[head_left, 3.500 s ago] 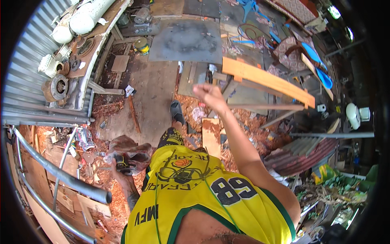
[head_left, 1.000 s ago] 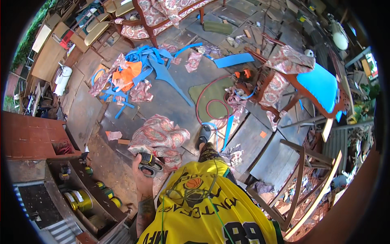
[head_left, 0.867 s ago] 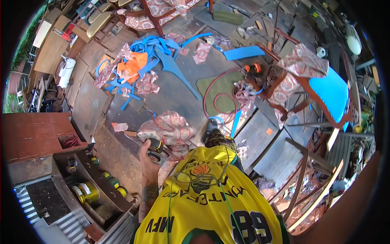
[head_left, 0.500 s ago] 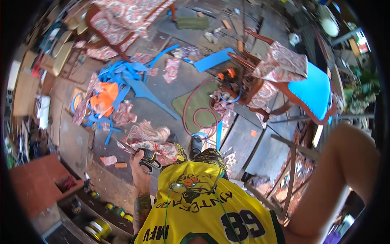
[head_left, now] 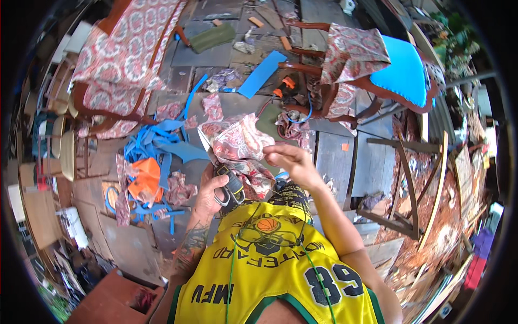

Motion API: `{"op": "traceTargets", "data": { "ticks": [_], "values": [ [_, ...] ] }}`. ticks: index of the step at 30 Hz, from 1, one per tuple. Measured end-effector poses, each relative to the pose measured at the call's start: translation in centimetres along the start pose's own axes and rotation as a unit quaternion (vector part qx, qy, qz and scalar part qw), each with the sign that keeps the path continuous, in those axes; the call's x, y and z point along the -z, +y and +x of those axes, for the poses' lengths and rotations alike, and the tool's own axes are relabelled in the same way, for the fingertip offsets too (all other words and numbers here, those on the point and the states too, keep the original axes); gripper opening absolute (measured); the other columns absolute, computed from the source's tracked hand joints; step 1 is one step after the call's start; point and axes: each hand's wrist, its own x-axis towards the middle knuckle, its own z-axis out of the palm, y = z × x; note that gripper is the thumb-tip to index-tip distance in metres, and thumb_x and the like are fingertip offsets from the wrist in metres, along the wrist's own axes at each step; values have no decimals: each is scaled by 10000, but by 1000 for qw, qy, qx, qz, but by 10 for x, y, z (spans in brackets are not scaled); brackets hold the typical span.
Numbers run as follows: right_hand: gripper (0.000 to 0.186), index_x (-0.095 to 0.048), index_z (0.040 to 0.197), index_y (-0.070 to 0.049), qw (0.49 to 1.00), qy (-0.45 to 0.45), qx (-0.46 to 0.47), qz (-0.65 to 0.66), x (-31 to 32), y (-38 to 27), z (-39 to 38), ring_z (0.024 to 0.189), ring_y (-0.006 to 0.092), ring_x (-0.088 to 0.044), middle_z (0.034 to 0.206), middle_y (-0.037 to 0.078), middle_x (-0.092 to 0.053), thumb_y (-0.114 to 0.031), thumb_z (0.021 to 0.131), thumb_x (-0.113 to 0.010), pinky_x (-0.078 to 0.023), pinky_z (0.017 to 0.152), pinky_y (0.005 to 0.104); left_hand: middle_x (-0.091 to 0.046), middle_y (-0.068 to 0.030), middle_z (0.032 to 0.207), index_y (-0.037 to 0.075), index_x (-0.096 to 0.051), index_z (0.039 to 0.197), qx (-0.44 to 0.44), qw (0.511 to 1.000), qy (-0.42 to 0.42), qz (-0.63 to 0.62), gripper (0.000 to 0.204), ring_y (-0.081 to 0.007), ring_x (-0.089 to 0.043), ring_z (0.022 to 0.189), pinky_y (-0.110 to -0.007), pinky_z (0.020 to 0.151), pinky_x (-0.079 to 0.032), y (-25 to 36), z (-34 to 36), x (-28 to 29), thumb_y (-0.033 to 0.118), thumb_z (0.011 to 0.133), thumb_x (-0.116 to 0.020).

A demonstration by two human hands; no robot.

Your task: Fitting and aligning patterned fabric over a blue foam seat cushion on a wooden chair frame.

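In my left hand is a pair of scissors, its blades pointing away from me beside a piece of red-and-white patterned fabric. A black-and-yellow part shows by the grey finger loops; whether it belongs to the scissors I cannot tell. The crumpled fabric hangs over my lap, over dark patterned shorts. My right hand is at the fabric's right edge with fingers stretched out and pointing left; its fingertips are close to or touching the cloth.
Blue scraps and orange cloth lie in a heap at left. A sofa in patterned cloth stands beyond it. At right is a chair with a blue seat, and a bare wooden frame. A blue strip lies on the floor.
My right arm has swung in from the far right, bringing the hand to the fabric. The scissors and left hand have risen and shifted right. The fabric is higher, and the view has turned.
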Motion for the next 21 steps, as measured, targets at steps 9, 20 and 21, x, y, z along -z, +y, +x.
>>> {"op": "traceTargets", "data": {
  "ticks": [9, 20, 21],
  "values": [
    [661, -550, 1377, 20, 987, 2, 87, -135, -29, -14, 10, 1278, 222, -532, 1414, 174, -533, -252, 834, -813, -464, 1005, 346, -553, -157, 1296, -22, -355, 1437, 86, 986, -143, -27, 777, -269, -592, 1180, -386, 1016, -502, 16, 49, -25, 141, 773, -724],
    [257, -689, 1056, 10, 936, 224, -27, 271, -16, 11, -2, 870, 126, -662, 980, 63, -709, -228, 1001, -611, -542, 787, 286, -623, -103, 1018, 17, -461, 1293, 128, 988, -92, -1, 586, -187, -664, 901, -344, 826, -586, -3, 57, -29, 168, 798, -736],
    [237, -658, 1107, -4, 918, 233, 2, 321, -8, 14, -6, 882, 153, -677, 1002, 72, -707, -208, 1002, -597, -561, 808, 310, -622, -112, 1028, 19, -460, 1296, 131, 988, -81, -14, 580, -209, -666, 911, -362, 831, -586, -1, 55, -31, 161, 803, -730]
  ]
}}
